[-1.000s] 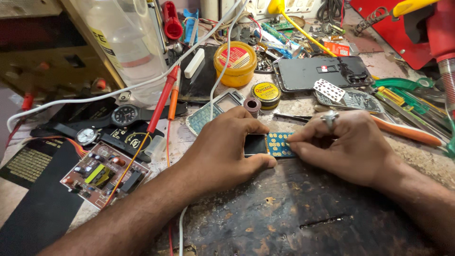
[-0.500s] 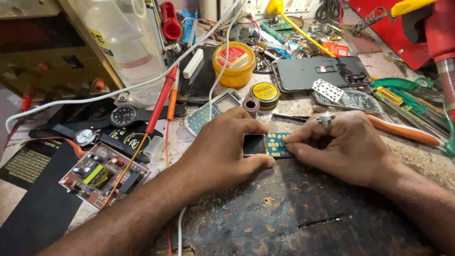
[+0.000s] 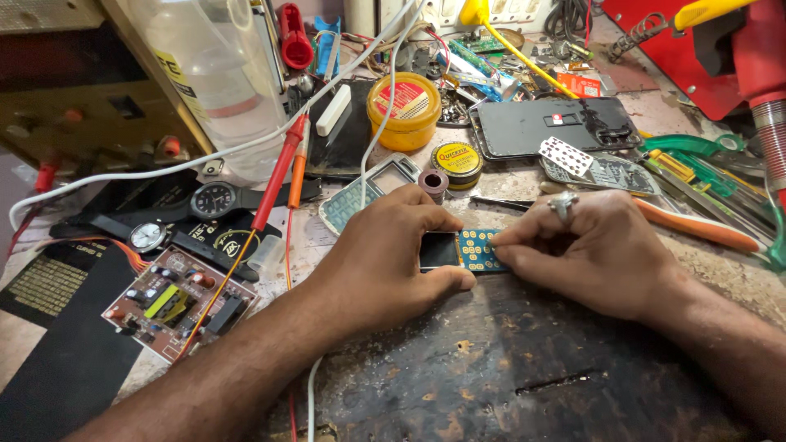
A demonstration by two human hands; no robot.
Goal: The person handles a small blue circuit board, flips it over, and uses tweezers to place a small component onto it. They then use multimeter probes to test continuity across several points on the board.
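Round yellow tins (image 3: 403, 108), red-labelled, behind small dark phone screen (image 3: 440, 250).

Bright, even overhead light, soft shadows, sharp centre, slight wide-angle bending at edges

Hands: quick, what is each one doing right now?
Left hand: closed on the phone board, gripping its dark screen end.
Right hand: fingertips pinching the board's blue keypad end.
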